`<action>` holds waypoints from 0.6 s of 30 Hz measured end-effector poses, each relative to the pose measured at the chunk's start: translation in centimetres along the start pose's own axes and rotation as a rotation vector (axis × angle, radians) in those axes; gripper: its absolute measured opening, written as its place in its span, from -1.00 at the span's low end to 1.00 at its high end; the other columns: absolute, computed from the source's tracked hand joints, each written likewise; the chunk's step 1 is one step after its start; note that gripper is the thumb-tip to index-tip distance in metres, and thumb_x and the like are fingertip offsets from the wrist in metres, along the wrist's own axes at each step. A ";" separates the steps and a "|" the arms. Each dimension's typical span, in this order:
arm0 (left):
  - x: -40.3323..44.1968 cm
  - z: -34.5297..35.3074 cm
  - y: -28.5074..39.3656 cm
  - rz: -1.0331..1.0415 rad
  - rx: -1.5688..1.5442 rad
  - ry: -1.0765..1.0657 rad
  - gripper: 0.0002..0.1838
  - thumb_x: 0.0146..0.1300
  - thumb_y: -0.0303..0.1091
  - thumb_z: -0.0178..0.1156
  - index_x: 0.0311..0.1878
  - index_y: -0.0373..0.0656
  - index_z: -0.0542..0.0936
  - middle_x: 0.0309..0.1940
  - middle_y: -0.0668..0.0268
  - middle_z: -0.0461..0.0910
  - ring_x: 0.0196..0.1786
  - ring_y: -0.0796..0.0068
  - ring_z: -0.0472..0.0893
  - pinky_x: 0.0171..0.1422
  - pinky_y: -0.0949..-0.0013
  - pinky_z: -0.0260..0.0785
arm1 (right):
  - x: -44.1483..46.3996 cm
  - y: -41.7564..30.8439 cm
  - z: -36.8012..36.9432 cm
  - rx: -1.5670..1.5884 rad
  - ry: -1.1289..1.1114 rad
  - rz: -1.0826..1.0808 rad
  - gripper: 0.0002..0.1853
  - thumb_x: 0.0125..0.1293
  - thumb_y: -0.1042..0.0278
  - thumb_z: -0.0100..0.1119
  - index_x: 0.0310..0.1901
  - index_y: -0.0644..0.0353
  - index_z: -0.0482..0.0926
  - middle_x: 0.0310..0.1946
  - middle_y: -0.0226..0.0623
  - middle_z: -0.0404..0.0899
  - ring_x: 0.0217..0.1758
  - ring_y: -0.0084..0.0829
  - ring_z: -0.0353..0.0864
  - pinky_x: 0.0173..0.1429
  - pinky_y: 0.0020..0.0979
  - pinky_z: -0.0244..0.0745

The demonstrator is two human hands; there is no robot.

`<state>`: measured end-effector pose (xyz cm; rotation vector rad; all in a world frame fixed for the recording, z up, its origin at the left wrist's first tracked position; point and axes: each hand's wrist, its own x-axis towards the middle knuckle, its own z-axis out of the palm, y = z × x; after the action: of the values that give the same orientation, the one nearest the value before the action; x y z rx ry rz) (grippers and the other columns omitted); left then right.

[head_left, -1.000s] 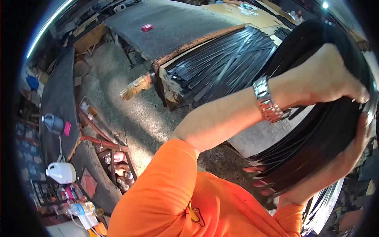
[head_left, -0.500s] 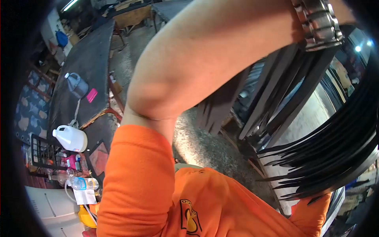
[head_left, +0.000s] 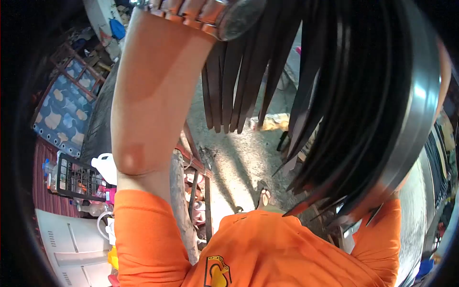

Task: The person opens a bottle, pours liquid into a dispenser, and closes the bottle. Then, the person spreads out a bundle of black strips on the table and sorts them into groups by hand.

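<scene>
A thick bundle of long, flat black strips (head_left: 354, 110) fills the upper right, curving down in front of my right arm. Only slivers of that arm (head_left: 443, 79) show along the bundle's outer edge; my right hand is out of sight. My left forearm (head_left: 153, 91) rises on the left with a metal-banded watch (head_left: 191, 14) at the wrist, and the hand itself lies beyond the top edge. Shorter dark strips (head_left: 234, 86) hang beside the watch, their ends pointing down. What holds either group of strips is hidden.
A white jug (head_left: 105, 167) and a black wire basket (head_left: 79, 177) stand at left, above a white plastic surface (head_left: 62, 239). A wooden frame (head_left: 191, 162) is near my left elbow. Sunlit floor (head_left: 234, 167) lies below. More dark strips (head_left: 437, 162) are at far right.
The view has swung round. My left forearm now points upward at left instead of reaching across to the right. The strip bundle appears larger and higher, nearer the middle.
</scene>
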<state>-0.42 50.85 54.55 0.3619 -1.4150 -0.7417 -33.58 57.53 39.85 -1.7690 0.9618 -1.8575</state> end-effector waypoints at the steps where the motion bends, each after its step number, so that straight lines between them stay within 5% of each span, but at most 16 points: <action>1: 0.6 -1.2 -0.3 -0.009 0.021 0.023 -0.75 0.37 -0.38 0.26 0.06 -0.10 0.76 -0.07 0.30 0.78 -0.06 0.42 0.76 0.12 0.34 0.58 | 2.5 1.0 2.6 0.034 -0.060 -0.042 -0.51 0.39 0.11 0.33 0.21 0.28 0.60 0.00 -0.13 0.69 0.03 -0.31 0.66 0.09 -0.37 0.57; 7: 4.5 -6.3 -3.2 -0.053 0.130 0.138 -0.73 0.40 -0.38 0.25 0.11 -0.13 0.74 -0.02 0.27 0.78 -0.02 0.42 0.76 0.18 0.32 0.59 | 18.5 5.2 18.3 0.240 -0.295 -0.375 -0.55 0.43 0.08 0.29 0.16 0.27 0.65 -0.04 -0.13 0.72 -0.01 -0.31 0.68 0.05 -0.38 0.58; 15: 9.4 -15.7 -9.9 -0.174 0.111 0.194 -0.70 0.43 -0.39 0.22 0.16 -0.17 0.72 0.05 0.24 0.78 0.04 0.42 0.76 0.25 0.31 0.59 | 29.1 12.7 33.1 0.410 -0.419 -0.703 -0.57 0.49 0.03 0.23 0.09 0.26 0.73 -0.10 -0.14 0.75 -0.07 -0.32 0.71 0.00 -0.41 0.59; 17: 10.7 -18.0 -12.6 -0.251 0.010 0.092 -0.65 0.50 -0.37 0.18 0.24 -0.33 0.62 0.13 0.13 0.72 0.12 0.34 0.72 0.37 0.22 0.54 | 30.6 15.3 34.8 0.741 -0.692 -0.607 -0.55 0.48 0.01 0.23 0.10 0.27 0.72 -0.04 -0.13 0.74 -0.06 -0.30 0.71 0.02 -0.38 0.59; 18: 10.4 -18.4 -15.2 -0.211 0.056 0.250 -0.79 0.37 -0.35 0.35 0.01 -0.19 0.76 -0.14 0.27 0.80 -0.13 0.41 0.78 0.08 0.37 0.63 | 30.5 16.3 35.9 0.821 -0.738 -0.472 -0.54 0.39 0.05 0.33 0.10 0.30 0.71 -0.04 -0.14 0.74 -0.05 -0.32 0.71 0.04 -0.37 0.60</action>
<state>13.50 29.35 49.96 0.6334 -1.1739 -0.7983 -4.87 17.63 48.38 -1.9193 -0.4666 -1.2913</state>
